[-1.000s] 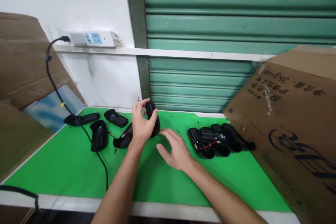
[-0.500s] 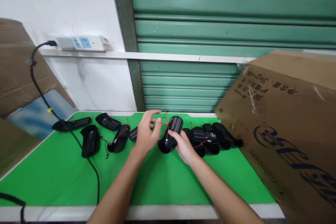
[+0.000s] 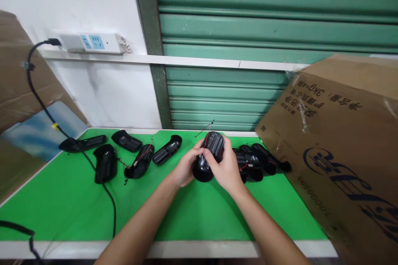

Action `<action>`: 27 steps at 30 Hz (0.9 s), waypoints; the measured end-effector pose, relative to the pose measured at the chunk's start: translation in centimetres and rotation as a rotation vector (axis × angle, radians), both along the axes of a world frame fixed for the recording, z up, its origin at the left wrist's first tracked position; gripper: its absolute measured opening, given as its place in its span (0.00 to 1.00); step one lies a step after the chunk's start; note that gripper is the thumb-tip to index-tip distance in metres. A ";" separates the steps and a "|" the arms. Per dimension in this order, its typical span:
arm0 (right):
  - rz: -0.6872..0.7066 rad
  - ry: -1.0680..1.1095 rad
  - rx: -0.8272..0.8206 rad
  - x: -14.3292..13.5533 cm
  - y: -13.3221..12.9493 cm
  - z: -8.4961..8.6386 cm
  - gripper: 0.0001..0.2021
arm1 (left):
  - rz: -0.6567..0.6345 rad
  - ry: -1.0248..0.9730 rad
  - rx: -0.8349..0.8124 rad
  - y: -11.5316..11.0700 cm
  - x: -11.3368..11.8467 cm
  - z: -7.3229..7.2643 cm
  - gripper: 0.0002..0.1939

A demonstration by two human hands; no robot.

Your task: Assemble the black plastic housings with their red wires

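Observation:
Between my two hands, above the green mat, is a glossy black plastic housing (image 3: 203, 170) with a ribbed upper part. Thin red and black wires stick up from its far end. My left hand (image 3: 187, 165) is closed on its left side. On the right side my right hand (image 3: 226, 165) grips it, thumb across the front. Close by on the right lies a cluster of similar black housings (image 3: 252, 161), some with red wires. To the left rests another black housing (image 3: 168, 150), tilted on the mat.
Several more black housings (image 3: 106, 165) lie along the left back of the green mat (image 3: 149, 211). A black cable (image 3: 104, 188) crosses the mat's left side from a power strip (image 3: 90, 42). A large cardboard box (image 3: 342, 140) leans in at the right, before a green shutter (image 3: 224, 29).
My left hand, open and apart before, has moved right and closed on the housing. My right hand has shifted its hold. The black housing behind my left hand now shows fully.

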State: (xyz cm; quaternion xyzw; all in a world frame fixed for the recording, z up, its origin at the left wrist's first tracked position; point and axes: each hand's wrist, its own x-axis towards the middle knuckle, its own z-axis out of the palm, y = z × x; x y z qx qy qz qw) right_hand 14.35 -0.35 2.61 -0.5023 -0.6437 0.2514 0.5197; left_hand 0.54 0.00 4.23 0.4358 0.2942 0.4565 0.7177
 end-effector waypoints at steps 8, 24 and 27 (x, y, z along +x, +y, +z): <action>0.023 0.129 0.004 1.7 0.8 1.3 0.16 | -0.207 0.146 -0.099 0.3 -0.9 -0.1 0.28; 0.005 0.221 0.087 3.0 1.2 1.8 0.11 | -0.368 0.360 -0.161 0.3 -0.9 -0.6 0.32; -0.103 0.055 0.289 2.9 1.0 1.5 0.08 | -0.135 0.258 -0.116 0.9 -0.8 -1.1 0.30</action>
